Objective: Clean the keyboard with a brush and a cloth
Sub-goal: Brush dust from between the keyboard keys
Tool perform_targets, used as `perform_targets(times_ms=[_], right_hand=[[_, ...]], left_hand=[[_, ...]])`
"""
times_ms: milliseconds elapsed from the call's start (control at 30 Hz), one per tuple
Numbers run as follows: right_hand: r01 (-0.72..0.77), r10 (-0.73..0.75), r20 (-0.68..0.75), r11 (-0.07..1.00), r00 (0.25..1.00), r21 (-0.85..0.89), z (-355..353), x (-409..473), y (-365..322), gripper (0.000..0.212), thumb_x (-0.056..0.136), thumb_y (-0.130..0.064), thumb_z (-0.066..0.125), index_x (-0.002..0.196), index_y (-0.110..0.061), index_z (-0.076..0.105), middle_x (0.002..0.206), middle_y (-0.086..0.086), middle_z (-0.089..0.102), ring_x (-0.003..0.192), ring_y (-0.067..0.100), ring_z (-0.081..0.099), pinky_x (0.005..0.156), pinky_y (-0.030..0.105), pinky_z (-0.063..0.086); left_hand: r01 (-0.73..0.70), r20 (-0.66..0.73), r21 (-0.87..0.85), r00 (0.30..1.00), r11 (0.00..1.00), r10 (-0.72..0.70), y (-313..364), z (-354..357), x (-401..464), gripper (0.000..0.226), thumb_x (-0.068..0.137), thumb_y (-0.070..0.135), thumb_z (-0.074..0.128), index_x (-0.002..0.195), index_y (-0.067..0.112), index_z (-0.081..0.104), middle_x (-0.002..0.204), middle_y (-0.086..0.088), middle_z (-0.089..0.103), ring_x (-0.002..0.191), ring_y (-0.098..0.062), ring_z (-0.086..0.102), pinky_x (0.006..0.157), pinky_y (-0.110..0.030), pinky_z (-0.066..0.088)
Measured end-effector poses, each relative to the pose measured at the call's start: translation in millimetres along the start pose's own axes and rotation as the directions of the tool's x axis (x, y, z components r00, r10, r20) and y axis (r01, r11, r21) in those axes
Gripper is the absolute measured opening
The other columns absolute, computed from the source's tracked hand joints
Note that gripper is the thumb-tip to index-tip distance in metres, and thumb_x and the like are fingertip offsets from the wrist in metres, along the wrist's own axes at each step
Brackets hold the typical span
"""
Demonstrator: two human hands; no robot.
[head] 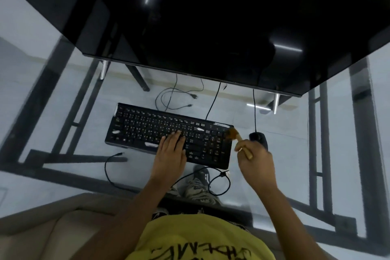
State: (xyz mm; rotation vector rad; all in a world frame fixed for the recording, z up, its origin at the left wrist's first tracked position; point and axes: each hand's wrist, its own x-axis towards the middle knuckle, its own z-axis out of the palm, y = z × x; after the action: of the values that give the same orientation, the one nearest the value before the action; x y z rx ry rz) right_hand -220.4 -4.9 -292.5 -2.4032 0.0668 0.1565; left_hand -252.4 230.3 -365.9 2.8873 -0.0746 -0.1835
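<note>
Head view, looking down through a glass table (63, 133). A large dark monitor (211, 17) fills the upper field, its glossy face reflecting ceiling lights. Below it a black keyboard (147, 129) lies on the glass, angled so that its right end sits nearer the viewer; pale smudges show on several keys and along its top right edge. A black mouse (258, 137) sits just beside the keyboard's right end, its cord running up toward the monitor. Loose cables (175, 99) lie on the glass above and below the keyboard. The left hand (171, 150) rests flat and open on the keyboard's lower middle, fingers extended over the keys. The right hand (256, 158) is closed around the wooden handle of a brush (239, 140), whose bristles touch the keyboard's upper right corner, at the number pad. A yellow shirt (200, 238) occupies the bottom edge; shoes (198, 186) are visible through the glass.
</note>
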Motion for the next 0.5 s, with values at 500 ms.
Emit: perform_targets(times_ms=[500], right_hand=[[0.085,-0.047,0.532,0.995,0.845,-0.046,-26.2,-4.1,-0.2,0.033,0.080,-0.001,0.060,0.064,-0.029,0.066,0.070,-0.016,0.064,0.060,0.000,0.058,0.056,0.008,0.038]], left_hand=[[0.002,0.049,-0.022,0.999,1.000,-0.001,-0.3,5.4,-16.1,0.049,0.094,0.026,0.033,0.134,0.004,0.049,0.138,-0.016,0.049,0.126,-0.033,0.046,0.111,-0.049,0.030]])
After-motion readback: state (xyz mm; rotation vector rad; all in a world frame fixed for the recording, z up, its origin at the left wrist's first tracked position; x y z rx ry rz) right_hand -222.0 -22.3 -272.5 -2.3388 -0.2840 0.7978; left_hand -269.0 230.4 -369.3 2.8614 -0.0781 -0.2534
